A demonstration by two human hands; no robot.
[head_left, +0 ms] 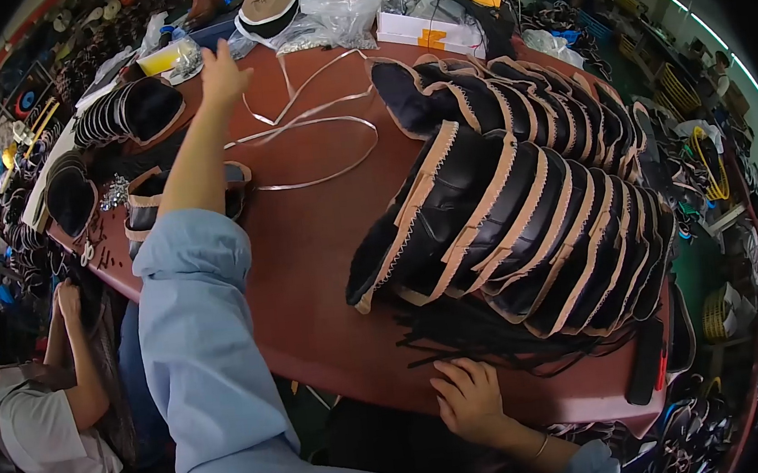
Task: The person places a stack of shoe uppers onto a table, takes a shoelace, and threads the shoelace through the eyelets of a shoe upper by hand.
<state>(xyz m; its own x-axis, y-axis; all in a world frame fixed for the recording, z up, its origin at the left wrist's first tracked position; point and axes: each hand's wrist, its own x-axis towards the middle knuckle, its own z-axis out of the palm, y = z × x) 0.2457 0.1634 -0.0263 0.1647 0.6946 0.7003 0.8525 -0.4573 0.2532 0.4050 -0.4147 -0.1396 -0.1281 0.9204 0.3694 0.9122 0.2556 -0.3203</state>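
Note:
My left hand (222,76) reaches across to the far left of the table, fingers stretched and apart, with nothing visible in it. Close to its fingertips lie clear plastic bags (187,59) and a blue tray (212,34). My right hand (470,401) rests at the table's near edge, fingers loosely bent and apart. Just beyond its fingertips is a bunch of thin black strips (470,326). Above the strips, a long row of black shoe uppers (514,214) with tan stitched edging lies nested together, a second row (530,103) behind it.
A pale ribbon (328,182) loops over the reddish-brown table (300,271). More nested uppers (125,113) lie at the left, near small metal pieces (114,193) and scissors (87,254). A white box (428,33) stands at the back. Another person (45,414) sits at the left.

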